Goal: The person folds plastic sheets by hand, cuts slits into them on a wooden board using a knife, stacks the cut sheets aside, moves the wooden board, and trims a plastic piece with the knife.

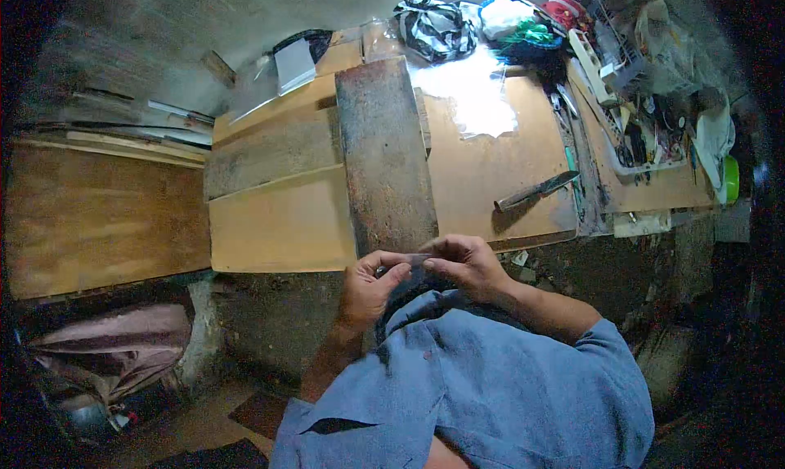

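Observation:
My left hand and my right hand are held close together in front of my chest, at the near end of a long dark board. The fingers of both hands are closed, thumbs against fingertips, around something small and thin between them, too small and blurred to name. A knife with a dark blade lies on the wooden table, to the right of the board and beyond my right hand.
A tray of tools stands at the right, near a green container. Plastic bags lie at the back. A lower brown panel is at the left, with cloth below it.

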A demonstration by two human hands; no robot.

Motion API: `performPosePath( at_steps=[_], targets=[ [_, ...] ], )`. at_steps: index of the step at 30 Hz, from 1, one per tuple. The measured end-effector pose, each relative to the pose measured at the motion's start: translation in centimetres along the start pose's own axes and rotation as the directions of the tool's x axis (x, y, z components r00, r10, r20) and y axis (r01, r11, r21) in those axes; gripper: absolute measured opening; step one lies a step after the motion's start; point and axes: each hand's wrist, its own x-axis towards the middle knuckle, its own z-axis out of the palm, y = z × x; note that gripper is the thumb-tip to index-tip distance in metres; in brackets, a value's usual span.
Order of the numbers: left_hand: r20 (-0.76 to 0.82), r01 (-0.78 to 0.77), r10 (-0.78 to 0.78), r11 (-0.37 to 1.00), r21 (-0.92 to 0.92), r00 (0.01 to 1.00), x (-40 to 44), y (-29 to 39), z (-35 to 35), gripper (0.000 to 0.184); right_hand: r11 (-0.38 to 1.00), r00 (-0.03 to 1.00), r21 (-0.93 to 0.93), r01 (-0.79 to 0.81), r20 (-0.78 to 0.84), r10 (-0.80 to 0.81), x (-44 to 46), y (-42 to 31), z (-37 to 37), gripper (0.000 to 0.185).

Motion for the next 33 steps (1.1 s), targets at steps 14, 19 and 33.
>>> performPosePath(
  at_steps=[14,19,33],
  targets=[
    [-0.034,0.055,-0.058,0.995,-0.081,0.998,-0.6,-1.9,0.8,0.013,0.995,0.991,0.087,0.038,-0.13,-0.026,0.1,1.1,0.7,0.035],
    [-0.037,-0.001,0.002,0.999,0.051,0.999,-0.2,-3.1,0.3,0.011,0.999,0.988,-0.026,0.048,-0.144,-0.051,0.1,1.3,0.7,0.03],
    [-0.051,-0.092,0.087,0.991,-0.101,0.995,1.7,-4.2,-0.5,0.015,0.675,0.689,-0.69,-0.261,-0.623,-0.37,1.1,0.2,-6.2,0.049]
  ],
)
